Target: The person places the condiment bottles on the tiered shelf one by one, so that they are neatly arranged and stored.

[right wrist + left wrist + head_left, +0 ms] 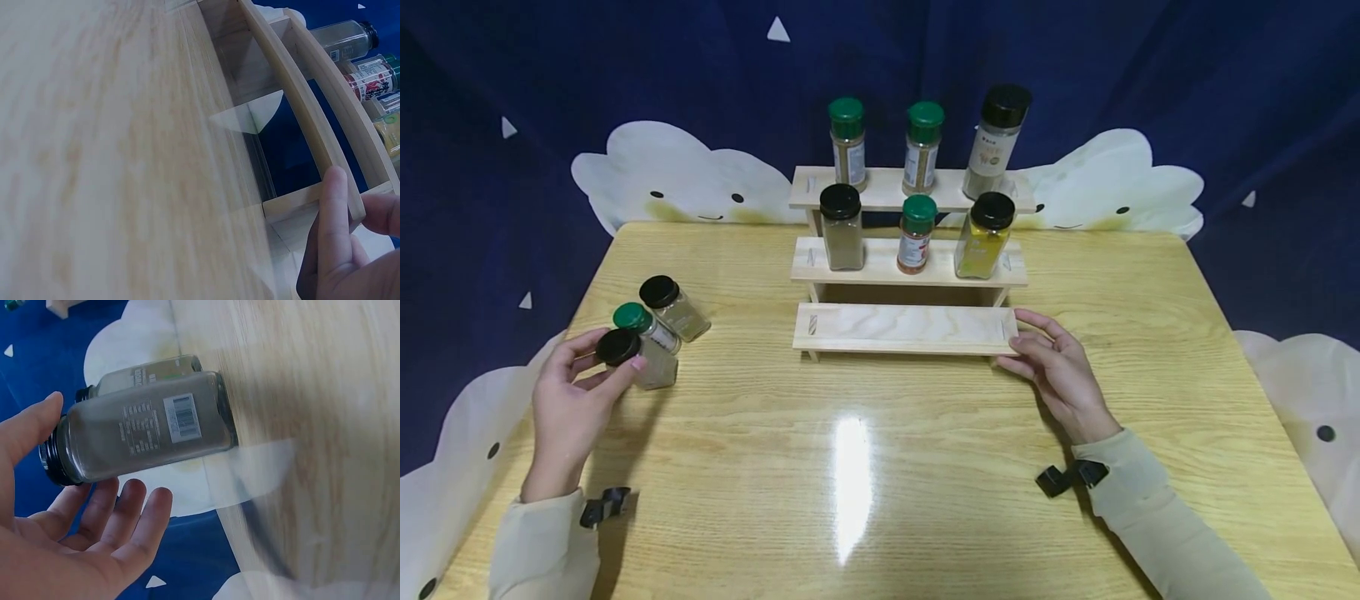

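At the table's left, my left hand [574, 392] has thumb and fingers on either side of the black cap of a square glass spice jar [657, 367]. The left wrist view shows the barcode label of this jar [150, 425], its powder greyish. Close behind it stand a green-capped spice bottle [662, 335] and another black-capped jar [683, 315]. My right hand [1060, 371] holds the right end of the lowest tier of a wooden three-tier rack [906, 327]. In the right wrist view, fingers [335, 206] lie against that tier's edge.
The middle tier bears a black-capped jar [843, 237], a green-capped bottle [914, 246] and a yellow-filled jar [982, 246]. On the top tier are two green-capped bottles [850, 158] and a taller black-capped bottle [992, 150]. A dark blue curtain [700, 67] hangs behind the table.
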Motion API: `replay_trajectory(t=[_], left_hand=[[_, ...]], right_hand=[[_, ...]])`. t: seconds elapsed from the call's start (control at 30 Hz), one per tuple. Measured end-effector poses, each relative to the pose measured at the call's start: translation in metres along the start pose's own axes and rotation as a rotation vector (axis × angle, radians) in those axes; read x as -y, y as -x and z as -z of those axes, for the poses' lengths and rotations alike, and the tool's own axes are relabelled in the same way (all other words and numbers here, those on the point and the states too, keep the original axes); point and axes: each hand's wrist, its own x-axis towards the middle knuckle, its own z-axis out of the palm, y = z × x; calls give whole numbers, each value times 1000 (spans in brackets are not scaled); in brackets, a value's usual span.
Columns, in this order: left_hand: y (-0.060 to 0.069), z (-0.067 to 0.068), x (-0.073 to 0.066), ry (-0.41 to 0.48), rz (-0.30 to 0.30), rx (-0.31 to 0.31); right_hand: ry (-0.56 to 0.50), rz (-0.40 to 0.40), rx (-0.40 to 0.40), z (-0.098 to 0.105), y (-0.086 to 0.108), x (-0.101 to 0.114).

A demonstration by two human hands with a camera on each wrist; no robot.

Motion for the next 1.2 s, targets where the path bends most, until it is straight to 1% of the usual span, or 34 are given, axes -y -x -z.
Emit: replay_trajectory(t=[0.27,0.43,0.57,0.67,0.8,0.9,1.03,1.2], left_hand=[[1,3,0,-92,19,7],[4,2,0,-105,5,6],[9,0,3,-117,-73,-15],[13,-1,5,-128,-157,-36],[17,-3,5,-136,-208,-42],[20,-4,3,-132,-231,-47],[26,-6,-5,-105,-282,-51],[36,-11,-24,-64,-370,-36]], right_hand=[[11,1,-4,0,0,-1],[5,0,-6,0,0,-1],[2,-3,-12,0,0,-1],[-1,-5,-11,0,0,-1],[-4,-3,-1,0,0,-1],[-3,-3,3,0,0,-1],[2,-4,-1,0,0,-1],[-3,-2,-4,0,1,-1]])
